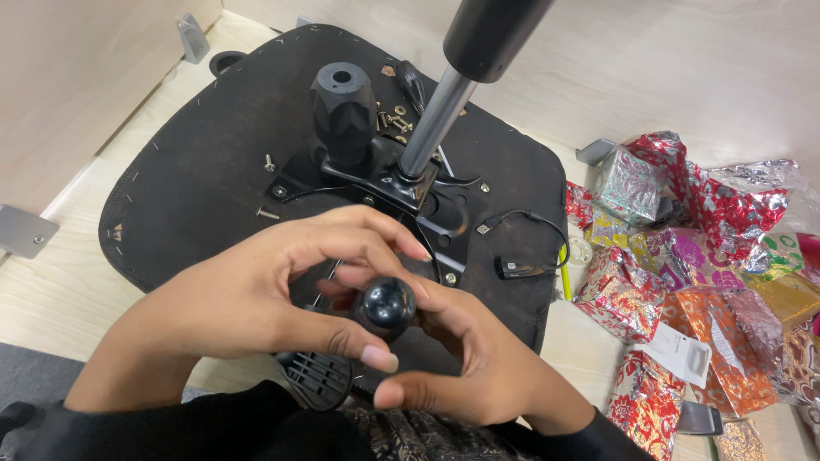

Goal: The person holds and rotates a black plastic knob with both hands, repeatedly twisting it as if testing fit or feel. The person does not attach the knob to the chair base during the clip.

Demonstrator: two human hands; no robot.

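Both our hands close around a small black knob above an upturned chair seat.

From the left, our left hand pinches the black knob with thumb and fingers; our right hand cups and grips it from the other side. Behind stand the seat underside, its gas cylinder and loose screws; crumpled foil wrapping lies at right.

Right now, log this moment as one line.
hands: left hand and right hand pinch black round knob | under: upturned chair seat | near: gas cylinder, loose screws

Glossy plastic knob; matt seat underside; shiny foil wrap.
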